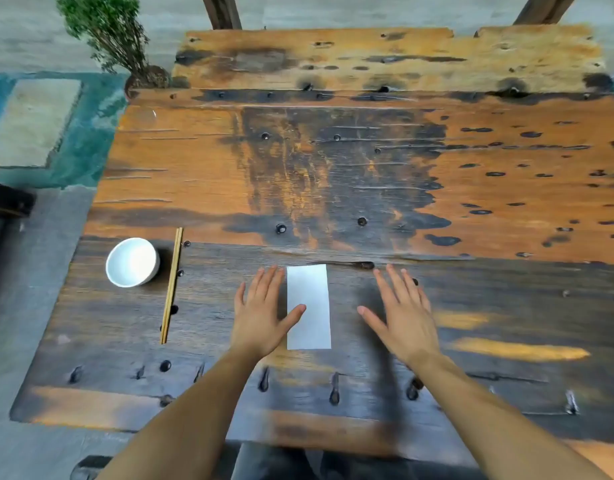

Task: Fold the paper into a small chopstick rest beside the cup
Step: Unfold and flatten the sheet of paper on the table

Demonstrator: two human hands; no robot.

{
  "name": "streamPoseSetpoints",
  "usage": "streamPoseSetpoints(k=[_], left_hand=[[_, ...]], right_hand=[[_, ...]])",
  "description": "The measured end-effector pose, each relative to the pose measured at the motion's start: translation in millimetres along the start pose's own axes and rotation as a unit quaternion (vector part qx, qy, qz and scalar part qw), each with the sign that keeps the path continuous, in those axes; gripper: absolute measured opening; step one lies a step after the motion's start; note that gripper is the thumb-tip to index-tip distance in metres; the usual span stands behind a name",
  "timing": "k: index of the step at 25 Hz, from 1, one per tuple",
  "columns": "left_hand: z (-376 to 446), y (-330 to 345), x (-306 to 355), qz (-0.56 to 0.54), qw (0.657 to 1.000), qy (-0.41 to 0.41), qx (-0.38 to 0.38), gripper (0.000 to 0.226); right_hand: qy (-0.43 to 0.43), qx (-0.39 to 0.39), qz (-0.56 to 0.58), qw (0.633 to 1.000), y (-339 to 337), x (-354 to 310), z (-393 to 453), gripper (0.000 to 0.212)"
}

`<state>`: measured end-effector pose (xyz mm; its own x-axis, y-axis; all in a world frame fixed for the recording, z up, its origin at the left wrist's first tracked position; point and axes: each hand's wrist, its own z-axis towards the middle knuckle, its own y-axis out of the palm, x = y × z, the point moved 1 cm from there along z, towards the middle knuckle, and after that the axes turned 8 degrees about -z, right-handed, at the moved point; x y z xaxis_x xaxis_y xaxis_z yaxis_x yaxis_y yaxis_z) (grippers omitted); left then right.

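Observation:
A white rectangular paper [310,296] lies flat on the worn wooden table [333,168], long side pointing away from me. My left hand [262,313] rests flat just left of it, fingers spread, with the thumb tip lying on the paper's left part. My right hand [401,313] lies flat to the right of the paper, fingers apart, a small gap between thumb and sheet. A white cup [132,261] stands at the left. A pair of wooden chopsticks [172,284] lies just right of the cup.
A small potted shrub [115,39] stands past the table's far left corner. Dark nail heads and holes dot the boards. The table's near edge runs just below my forearms, and grey floor lies to the left.

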<state>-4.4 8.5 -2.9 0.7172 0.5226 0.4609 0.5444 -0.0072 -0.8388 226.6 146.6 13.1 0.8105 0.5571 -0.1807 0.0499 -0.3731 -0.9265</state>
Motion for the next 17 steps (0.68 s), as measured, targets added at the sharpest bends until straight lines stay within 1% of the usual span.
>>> streamPoseSetpoints(k=[3,5,9,14,17], left_hand=[[13.3,3.4,-14.1,0.019,1.000,0.000,0.014,0.084],[23.3,9.8,-29.2,0.027,1.000,0.008,0.010,0.082],[44.3,21.9,-51.6,0.036,0.998,0.044,0.001,0.076],[65.7,33.5,-75.8,0.041,0.995,0.093,-0.011,0.066],[84.4,28.9,-79.2,0.044,0.993,0.110,0.012,0.050]], right_hand=[[0.003,-0.018,-0.005,1.000,13.0,0.8,8.7,0.073],[0.002,-0.037,-0.006,0.999,27.4,-0.5,13.8,0.071],[0.010,-0.034,-0.008,0.999,50.2,-8.8,34.0,0.069],[0.008,-0.014,-0.010,1.000,78.3,-39.1,61.8,0.063],[0.022,0.004,0.012,1.000,78.7,-52.6,84.4,0.058]])
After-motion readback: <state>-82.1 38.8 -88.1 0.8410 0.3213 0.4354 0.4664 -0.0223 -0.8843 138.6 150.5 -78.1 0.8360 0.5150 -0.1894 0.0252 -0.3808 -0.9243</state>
